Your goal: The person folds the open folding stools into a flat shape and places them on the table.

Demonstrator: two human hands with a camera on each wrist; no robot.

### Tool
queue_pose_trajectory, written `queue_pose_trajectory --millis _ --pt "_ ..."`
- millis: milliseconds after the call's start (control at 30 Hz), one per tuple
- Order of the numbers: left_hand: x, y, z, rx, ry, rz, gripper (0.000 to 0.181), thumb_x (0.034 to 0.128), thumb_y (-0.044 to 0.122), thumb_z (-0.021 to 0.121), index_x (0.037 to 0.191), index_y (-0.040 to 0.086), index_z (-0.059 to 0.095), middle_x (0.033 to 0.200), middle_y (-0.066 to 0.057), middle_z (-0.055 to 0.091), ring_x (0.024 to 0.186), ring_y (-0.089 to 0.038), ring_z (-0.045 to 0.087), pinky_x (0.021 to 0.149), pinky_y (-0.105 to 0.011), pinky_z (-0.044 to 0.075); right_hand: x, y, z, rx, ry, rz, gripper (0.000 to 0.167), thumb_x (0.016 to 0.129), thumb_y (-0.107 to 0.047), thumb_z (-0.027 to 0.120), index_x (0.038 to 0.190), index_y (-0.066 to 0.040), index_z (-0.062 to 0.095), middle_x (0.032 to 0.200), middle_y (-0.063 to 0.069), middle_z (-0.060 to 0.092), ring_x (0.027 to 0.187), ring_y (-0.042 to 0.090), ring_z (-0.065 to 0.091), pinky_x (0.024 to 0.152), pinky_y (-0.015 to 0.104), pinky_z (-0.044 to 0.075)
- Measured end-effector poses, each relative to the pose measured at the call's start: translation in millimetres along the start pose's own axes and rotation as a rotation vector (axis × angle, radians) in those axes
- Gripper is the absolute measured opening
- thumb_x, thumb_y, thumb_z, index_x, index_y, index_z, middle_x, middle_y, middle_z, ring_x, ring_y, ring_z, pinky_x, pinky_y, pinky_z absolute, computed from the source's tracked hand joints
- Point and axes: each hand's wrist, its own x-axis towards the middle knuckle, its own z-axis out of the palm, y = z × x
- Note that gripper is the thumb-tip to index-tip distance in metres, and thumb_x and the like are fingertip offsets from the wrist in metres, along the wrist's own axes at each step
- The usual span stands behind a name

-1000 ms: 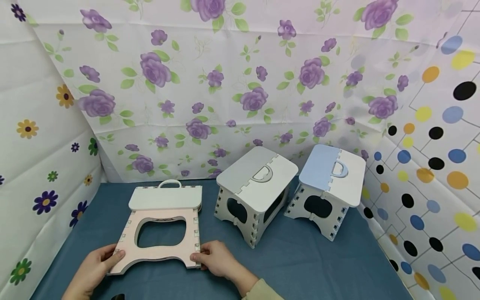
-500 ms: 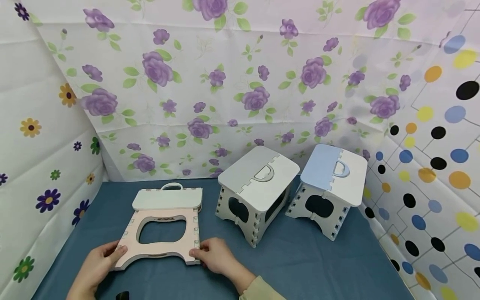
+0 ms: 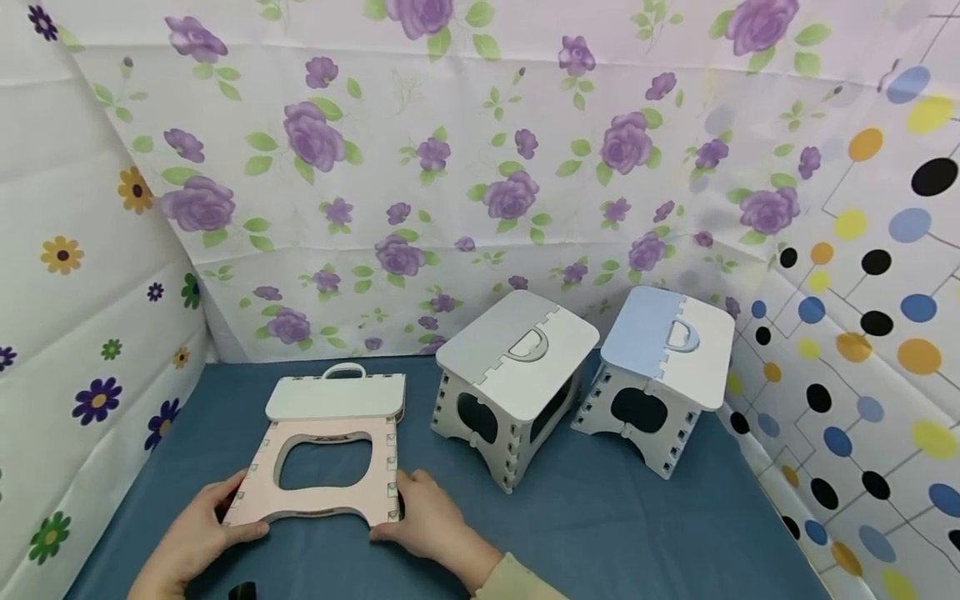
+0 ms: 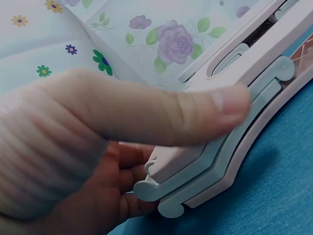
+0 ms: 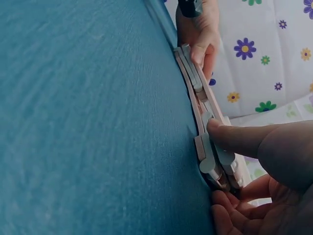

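A folded step stool (image 3: 255, 492) in pale pink with a whitish top panel and a loop handle lies on the blue cloth in the head view. At its near left corner my left hand (image 3: 197, 533) holds the edge, thumb along the front side and fingers by the left side. My right hand (image 3: 431, 517) grips the near right corner, its thumb against the front of the leg. The left wrist view shows the stool's stacked leg layers (image 4: 215, 169) under the left thumb. In the right wrist view, the right thumb presses those layers (image 5: 208, 152), with fingers curled beside them.
Two unfolded step stools stand upright to the right: a grey and white one (image 3: 517, 354) and a blue and white one (image 3: 663, 346). Blue cloth (image 3: 600, 533) covers the table. Patterned curtains (image 3: 480, 167) enclose the back and sides. A small black object (image 3: 242, 591) shows at the bottom edge.
Both thumbs have shifted from the stool's upper face down to its near edge. Earlier, the folded stool slid slightly away from me; since then it has hardly moved.
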Motion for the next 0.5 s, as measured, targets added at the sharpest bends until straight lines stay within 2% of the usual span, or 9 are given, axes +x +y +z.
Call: queue_pose_trajectory --millis 167,333,500 --pt "0.6 -1.8 -2.2 0.025 0.019 0.004 0.125 0.0844 0.044 0.092 0.164 -0.011 0.013 0.150 -0.047 0.032 0.130 -0.060 0.044 0.110 -0.075 0.034 2.8 -5.5 2.3 -0.047 0.020 0.000 0.089 0.082 -0.055 0.091 0.155 -0.018 0.058 0.118 0.003 0.064 0.091 0.010 0.060 0.079 0.032 0.055" --pt "-1.6 -4.3 -4.9 0.039 0.042 -0.032 0.119 0.0871 0.037 0.089 0.163 -0.012 0.012 0.150 -0.048 0.028 0.136 -0.065 0.035 0.113 -0.076 0.028 6.8 -12.3 9.1 -0.078 0.021 -0.002 0.091 0.081 -0.060 0.091 0.156 -0.020 0.058 0.119 0.001 0.066 0.095 0.011 0.064 0.079 0.033 0.057" --pt "-5.6 -8.2 -6.9 0.028 0.104 -0.060 0.108 0.0913 0.027 0.085 0.162 -0.013 0.013 0.152 -0.050 0.027 0.140 -0.066 0.030 0.115 -0.075 0.025 15.0 -20.3 15.6 -0.090 0.002 -0.003 0.090 0.082 -0.062 0.089 0.157 -0.025 0.056 0.106 -0.004 0.064 0.086 0.008 0.060 0.071 0.031 0.054"
